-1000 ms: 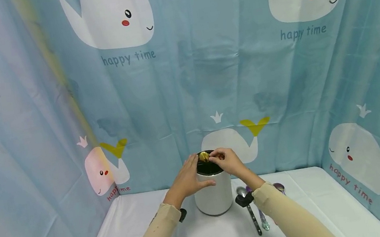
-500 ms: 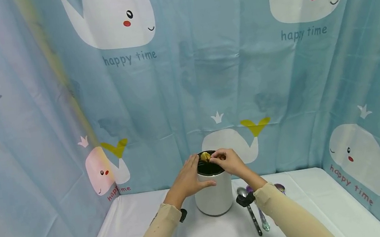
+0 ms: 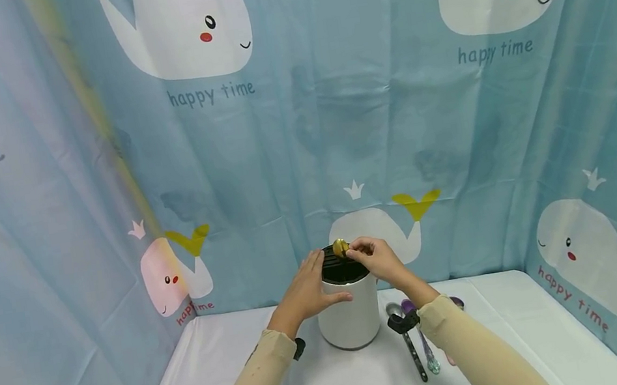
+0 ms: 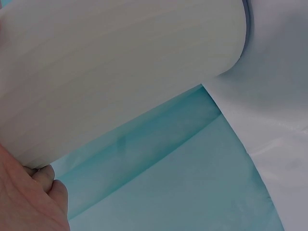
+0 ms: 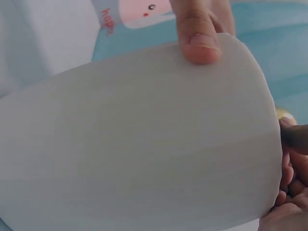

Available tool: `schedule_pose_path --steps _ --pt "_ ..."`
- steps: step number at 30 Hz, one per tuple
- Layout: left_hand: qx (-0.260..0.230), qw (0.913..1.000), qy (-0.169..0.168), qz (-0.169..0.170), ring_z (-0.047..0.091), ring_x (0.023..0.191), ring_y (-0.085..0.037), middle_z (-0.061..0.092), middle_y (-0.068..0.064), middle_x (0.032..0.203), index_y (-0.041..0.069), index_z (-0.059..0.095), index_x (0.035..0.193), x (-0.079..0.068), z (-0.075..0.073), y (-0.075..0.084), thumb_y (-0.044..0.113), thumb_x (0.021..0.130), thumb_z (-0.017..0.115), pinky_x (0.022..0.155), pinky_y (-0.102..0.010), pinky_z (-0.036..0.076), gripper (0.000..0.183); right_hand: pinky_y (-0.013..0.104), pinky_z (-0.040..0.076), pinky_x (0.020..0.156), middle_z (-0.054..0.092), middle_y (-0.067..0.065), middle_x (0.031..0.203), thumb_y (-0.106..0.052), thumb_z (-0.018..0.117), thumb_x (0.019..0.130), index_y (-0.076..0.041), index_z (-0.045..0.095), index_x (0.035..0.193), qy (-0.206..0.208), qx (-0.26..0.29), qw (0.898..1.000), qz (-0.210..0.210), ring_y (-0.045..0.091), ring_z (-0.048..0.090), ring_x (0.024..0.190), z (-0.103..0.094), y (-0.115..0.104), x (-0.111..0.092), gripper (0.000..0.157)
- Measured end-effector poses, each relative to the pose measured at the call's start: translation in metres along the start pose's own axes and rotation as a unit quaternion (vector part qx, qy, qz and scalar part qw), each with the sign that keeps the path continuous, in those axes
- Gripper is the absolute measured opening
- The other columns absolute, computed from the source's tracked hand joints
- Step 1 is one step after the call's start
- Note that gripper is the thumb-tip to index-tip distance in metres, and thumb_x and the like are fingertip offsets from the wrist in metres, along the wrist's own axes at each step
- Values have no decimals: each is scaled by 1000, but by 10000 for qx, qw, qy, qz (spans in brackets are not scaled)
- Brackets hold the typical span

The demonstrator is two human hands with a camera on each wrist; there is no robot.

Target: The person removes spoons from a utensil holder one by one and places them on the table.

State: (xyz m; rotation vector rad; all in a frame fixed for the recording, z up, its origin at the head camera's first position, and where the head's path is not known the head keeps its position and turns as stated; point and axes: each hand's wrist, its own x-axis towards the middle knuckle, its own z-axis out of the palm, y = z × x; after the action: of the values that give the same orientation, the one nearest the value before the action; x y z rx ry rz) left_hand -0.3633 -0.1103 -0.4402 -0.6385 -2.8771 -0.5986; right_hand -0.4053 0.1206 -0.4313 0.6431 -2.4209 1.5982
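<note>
A white cylindrical utensil holder [image 3: 349, 318] with a black inside stands upright on the table. My left hand [image 3: 306, 293] holds its left side near the top, thumb across the front; in the left wrist view, bent fingers [image 4: 45, 179] reach round the wall. My right hand [image 3: 378, 259] is at the right of the rim, pinching a gold spoon [image 3: 341, 248] near its bowl. The bowl shows at the holder's opening, while the handle is hidden. In the right wrist view, my left thumb [image 5: 199, 45] presses the holder's wall and a sliver of the gold bowl [image 5: 285, 114] shows.
Right of the holder lie a black-handled metal spoon [image 3: 414, 355] and a spoon with a purple bowl and greenish handle end [image 3: 432, 362]. Another dark bowl [image 3: 457, 303] peeks out beyond my right sleeve. Behind the white table [image 3: 229, 342] hangs a blue whale-print curtain [image 3: 245, 162].
My right hand and the gold spoon have shifted slightly up and to the right at the rim. My left hand keeps its place on the holder.
</note>
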Motion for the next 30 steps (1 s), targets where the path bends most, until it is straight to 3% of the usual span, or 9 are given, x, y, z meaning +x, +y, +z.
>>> schedule_pose_path --steps 12,16,20,25,27,30 --pt "-8 10000 24 -57 11 167 -32 14 -12 180 5 16 173 0 -1 2 76 85 76 135 -52 18 127 21 50 76 69 9 98 -20 71 107 2 75 110 625 859 9943 -30 13 57 84 1 6 -3 23" --pt "-14 10000 54 -63 11 166 -33 16 -12 179 5 17 172 0 -1 1 77 84 76 134 -52 19 128 21 49 71 67 8 95 -20 70 107 4 74 111 674 1024 9924 -88 13 55 80 -1 4 -3 25" --pt "-2 10000 51 -83 11 166 -32 16 -12 179 5 17 172 0 0 1 77 84 76 134 -52 18 128 25 53 75 69 17 101 -20 70 107 6 73 114 687 1032 9922 -104 19 59 85 -4 2 -4 28" --pt "-60 9999 50 -101 12 166 -34 16 -13 179 5 18 172 0 0 1 76 84 77 134 -52 18 128 35 58 88 69 29 115 -16 67 109 11 71 119 714 1043 9918 -197 41 64 103 -11 -6 -7 29" --pt "-91 9999 48 -117 12 166 -34 16 -12 179 5 18 172 0 -1 1 76 84 77 134 -53 19 128 32 58 86 67 33 116 -13 65 110 13 70 118 688 1013 9921 -261 46 62 104 -14 -14 -8 28" --pt "-78 9999 54 -111 12 166 -34 16 -12 179 5 18 172 0 -1 1 76 84 77 134 -53 19 128 24 55 79 65 36 113 -7 64 109 16 69 116 680 963 9921 -425 33 64 94 -19 -33 -14 25"
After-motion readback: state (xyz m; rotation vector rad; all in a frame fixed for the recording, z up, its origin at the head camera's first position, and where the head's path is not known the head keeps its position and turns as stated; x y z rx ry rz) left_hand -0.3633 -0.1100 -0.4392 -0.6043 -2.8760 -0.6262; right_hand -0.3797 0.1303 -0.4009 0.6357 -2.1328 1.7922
